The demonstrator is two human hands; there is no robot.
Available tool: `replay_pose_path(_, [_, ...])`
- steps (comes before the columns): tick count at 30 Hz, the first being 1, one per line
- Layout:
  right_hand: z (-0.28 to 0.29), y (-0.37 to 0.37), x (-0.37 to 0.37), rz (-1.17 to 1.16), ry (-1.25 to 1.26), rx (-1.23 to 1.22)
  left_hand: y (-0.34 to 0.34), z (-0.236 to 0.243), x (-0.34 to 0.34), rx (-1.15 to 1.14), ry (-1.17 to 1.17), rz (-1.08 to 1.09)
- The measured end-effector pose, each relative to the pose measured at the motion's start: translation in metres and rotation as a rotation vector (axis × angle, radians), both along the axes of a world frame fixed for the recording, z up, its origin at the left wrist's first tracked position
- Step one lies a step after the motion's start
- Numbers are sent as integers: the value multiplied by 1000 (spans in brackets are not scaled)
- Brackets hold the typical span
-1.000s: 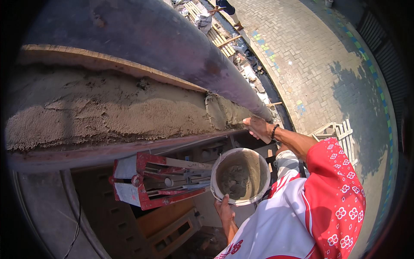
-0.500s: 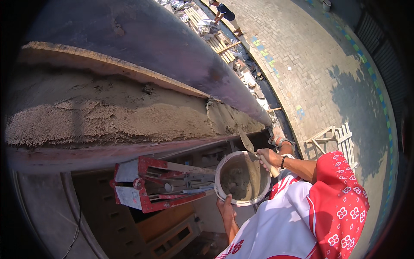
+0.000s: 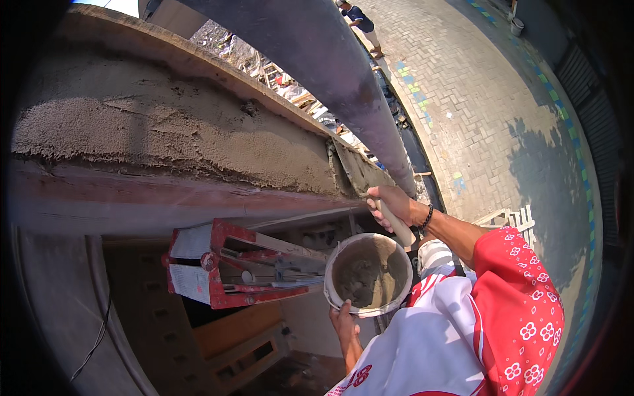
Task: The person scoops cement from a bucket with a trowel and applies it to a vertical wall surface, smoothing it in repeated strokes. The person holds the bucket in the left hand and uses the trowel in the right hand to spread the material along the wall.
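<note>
Trowel point(image 3: 400, 229) at right end of mortar bed point(image 3: 191, 135), pale handle wrapped in fingers of right hand point(image 3: 394, 203). Bucket point(image 3: 376, 310) rim pinched by fingers of left hand point(image 3: 345, 322). Open gap between bucket and bed's ragged near edge; red-framed ladder point(image 3: 214, 277) close on left. Bed surface grainy, ridged; rough wooden board point(image 3: 205, 59) along far side, rounded dark pipe point(image 3: 330, 69) beyond.

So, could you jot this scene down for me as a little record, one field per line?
Left hand: holding the bucket at its rim
Right hand: gripping the trowel by its handle
Bucket contents: wet mortar
Ledge: coated in rough mortar, with a wooden board along one edge
Left of bucket: red-and-silver stepladder
Beyond the board: thick dark pole
Background: paved street, another person
</note>
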State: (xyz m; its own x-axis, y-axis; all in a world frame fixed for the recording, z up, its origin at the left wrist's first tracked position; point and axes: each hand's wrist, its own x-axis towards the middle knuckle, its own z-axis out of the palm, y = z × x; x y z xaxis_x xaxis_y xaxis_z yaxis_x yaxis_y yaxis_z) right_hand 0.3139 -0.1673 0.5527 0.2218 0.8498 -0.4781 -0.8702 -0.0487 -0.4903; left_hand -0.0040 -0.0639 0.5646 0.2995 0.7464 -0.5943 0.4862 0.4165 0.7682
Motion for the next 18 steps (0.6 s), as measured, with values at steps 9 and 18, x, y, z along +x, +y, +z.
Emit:
replay_pose_path(9, [28,-4,-9,55,-281,-106,3,8,13,-20,86,-65])
replay_pose_path(18, [26,-46,-73,44,-688,-31,6,4,26,21,64,-107])
